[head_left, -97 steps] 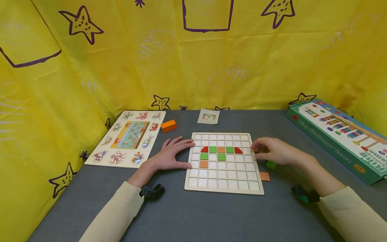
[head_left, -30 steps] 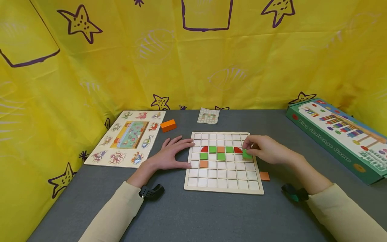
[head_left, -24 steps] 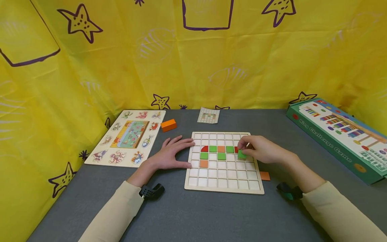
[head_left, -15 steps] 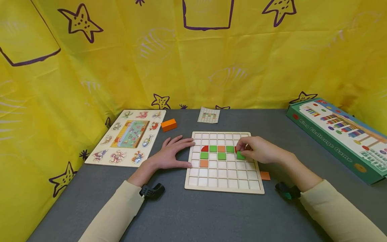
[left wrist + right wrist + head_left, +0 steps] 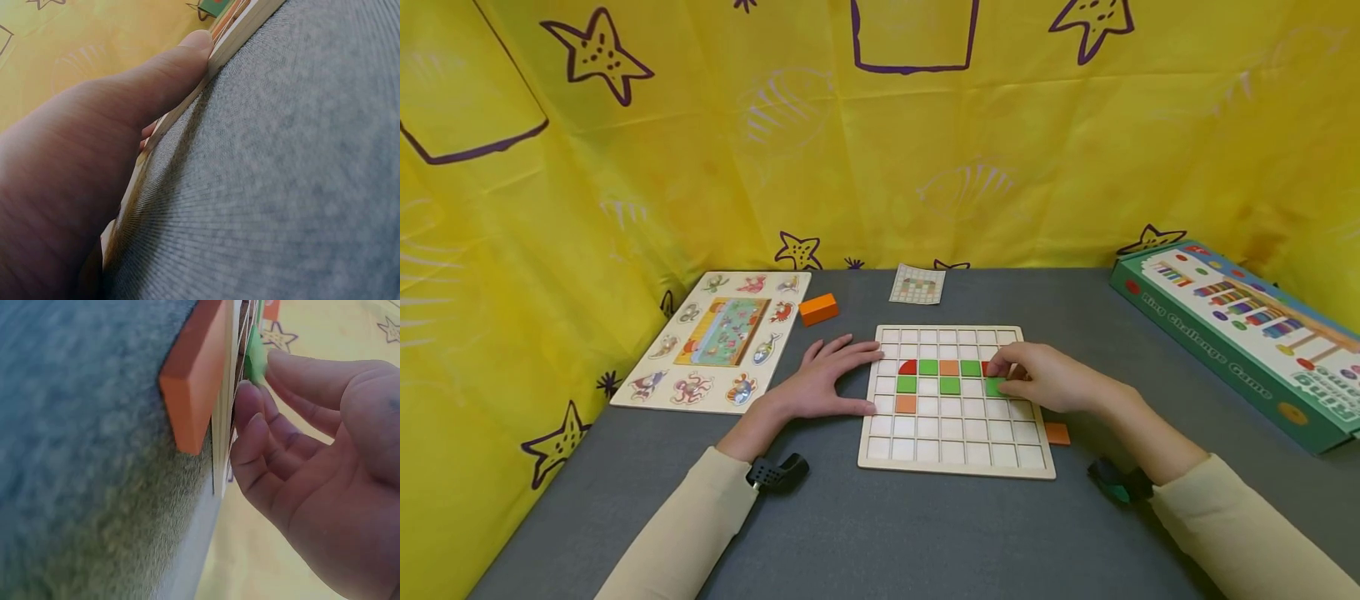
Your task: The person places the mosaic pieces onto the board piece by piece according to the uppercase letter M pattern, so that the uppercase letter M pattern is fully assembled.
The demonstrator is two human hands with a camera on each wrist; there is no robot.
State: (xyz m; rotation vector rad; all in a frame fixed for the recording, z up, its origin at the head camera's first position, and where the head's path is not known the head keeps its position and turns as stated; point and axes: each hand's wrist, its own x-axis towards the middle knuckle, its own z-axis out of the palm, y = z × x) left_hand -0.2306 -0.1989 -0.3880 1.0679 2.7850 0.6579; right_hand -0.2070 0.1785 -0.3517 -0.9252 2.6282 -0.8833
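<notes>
A pale wooden grid board (image 5: 951,458) lies on the dark table, with green, orange and red pieces in some cells. My left hand (image 5: 823,387) lies with spread fingers at its left edge, fingertips and thumb touching the rim. In the left wrist view the thumb (image 5: 169,75) rests along that rim. My right hand (image 5: 1048,379) pinches a green square tile (image 5: 994,387) at a cell in the fourth row, partly covering a red quarter-round piece (image 5: 985,367). The right wrist view shows the green tile (image 5: 255,359) between thumb and fingers.
A loose orange square tile (image 5: 1057,434) lies against the board's right edge. Behind the board is a small pattern card (image 5: 917,284). An orange block (image 5: 818,309) and a sea-animal puzzle board (image 5: 700,392) are at the left; a green game box (image 5: 1217,342) stands at the right.
My right hand took the green tile from the table right of the board and moved left over the grid. The tile has come down to a cell. My left hand stayed put.
</notes>
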